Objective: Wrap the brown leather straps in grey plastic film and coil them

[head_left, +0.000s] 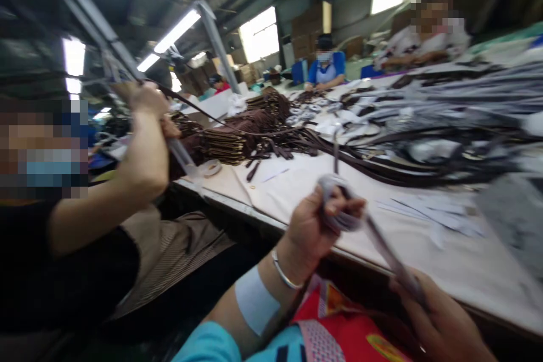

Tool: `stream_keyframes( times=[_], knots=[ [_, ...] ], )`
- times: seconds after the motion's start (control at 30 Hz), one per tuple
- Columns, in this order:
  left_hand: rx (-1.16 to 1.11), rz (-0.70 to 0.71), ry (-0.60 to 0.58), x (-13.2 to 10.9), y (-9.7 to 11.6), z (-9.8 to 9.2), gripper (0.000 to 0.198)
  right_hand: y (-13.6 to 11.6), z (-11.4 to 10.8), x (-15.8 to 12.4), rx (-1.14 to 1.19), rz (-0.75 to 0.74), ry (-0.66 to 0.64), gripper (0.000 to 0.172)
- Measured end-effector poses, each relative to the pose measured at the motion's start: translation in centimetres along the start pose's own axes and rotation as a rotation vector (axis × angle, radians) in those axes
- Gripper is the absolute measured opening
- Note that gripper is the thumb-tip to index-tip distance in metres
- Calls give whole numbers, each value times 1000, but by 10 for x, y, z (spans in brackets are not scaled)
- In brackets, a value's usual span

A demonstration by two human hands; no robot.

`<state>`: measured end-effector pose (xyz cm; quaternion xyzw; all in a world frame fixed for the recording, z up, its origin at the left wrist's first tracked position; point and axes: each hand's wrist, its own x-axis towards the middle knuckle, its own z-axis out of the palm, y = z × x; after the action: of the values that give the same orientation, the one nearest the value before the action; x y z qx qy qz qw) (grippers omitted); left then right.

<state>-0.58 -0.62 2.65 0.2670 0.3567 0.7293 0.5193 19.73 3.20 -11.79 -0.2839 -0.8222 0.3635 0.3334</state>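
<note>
My left hand [316,223] is closed in a fist around a grey strap [339,203] wound round its fingers, held just above the near edge of the white worktable [466,271]. The strap runs down and right to my right hand [441,322], low in the picture, whose fingers are closed on its other part. The picture is smeared by motion, so finer detail of the strap is lost.
A co-worker at my left raises a hand [144,102] gripping a thin dark cord. Heaps of dark straps [382,164] and stacked brown pieces [229,141] cover the table. White paper slips [428,215] lie nearby. Other people sit at the far side.
</note>
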Motion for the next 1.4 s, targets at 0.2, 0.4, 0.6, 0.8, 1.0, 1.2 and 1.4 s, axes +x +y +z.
stream_keyframes(
  times=[0.2, 0.4, 0.6, 0.8, 1.0, 1.2, 1.4],
  knots=[
    [218, 265, 41, 27, -14, -22, 28, -23, -12, 4, 470, 352, -459, 42],
    [1109, 599, -116, 15, -67, -43, 25, -27, -16, 2, 1047, 654, -529, 56],
    [1620, 658, -663, 4, -89, -57, 41, -20, -21, -2, 1305, 715, -392, 52],
    [1732, 548, -652, -3, -91, -66, 37, -16, -48, 5, 749, 576, -389, 46],
    [1415, -75, -840, -13, -70, -56, 36, -13, -83, 26, -276, -84, -321, 20],
    [487, -673, -772, -26, -59, -58, 60, -14, -74, 26, 58, -118, -482, 41],
    [125, -729, -556, -35, -73, -62, 64, -15, -41, 16, 202, -135, -328, 56]
  ],
)
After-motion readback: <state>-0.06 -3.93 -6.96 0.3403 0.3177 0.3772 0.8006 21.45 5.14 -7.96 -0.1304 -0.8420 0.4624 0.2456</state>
